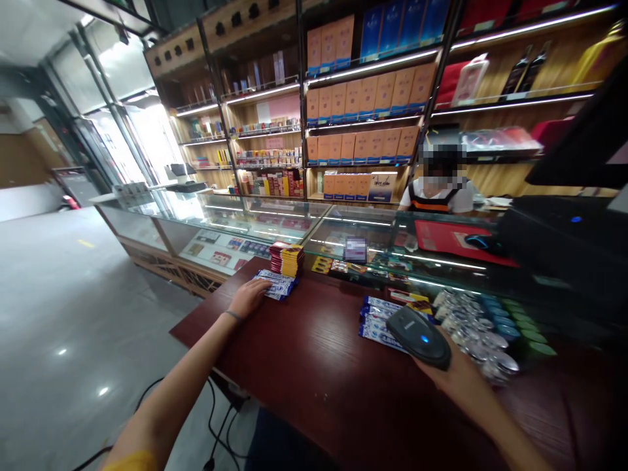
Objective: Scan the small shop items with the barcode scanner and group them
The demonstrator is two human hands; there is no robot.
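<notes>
My left hand point(248, 299) rests on the near left end of some blue-and-white packets point(279, 286), its fingers stretched out over them and the thumb hidden. Just behind those packets stands a stack of red-and-yellow packets point(286, 260). In my right hand point(454, 369) is a black barcode scanner point(419, 335) with a lit blue light. My fingers are wrapped under it and mostly hidden. Below the scanner's front end, more blue-and-white packets point(377, 322) lie side by side on the dark red wooden counter point(314, 353), partly covered by the scanner.
Rows of small round-topped containers point(478, 333) stand right of the scanner. Glass display cases point(275, 216) run behind the counter. A person point(439, 190) is behind them, near a red mat point(456, 243) with a mouse point(483, 243). Cables point(216, 418) hang at the lower left.
</notes>
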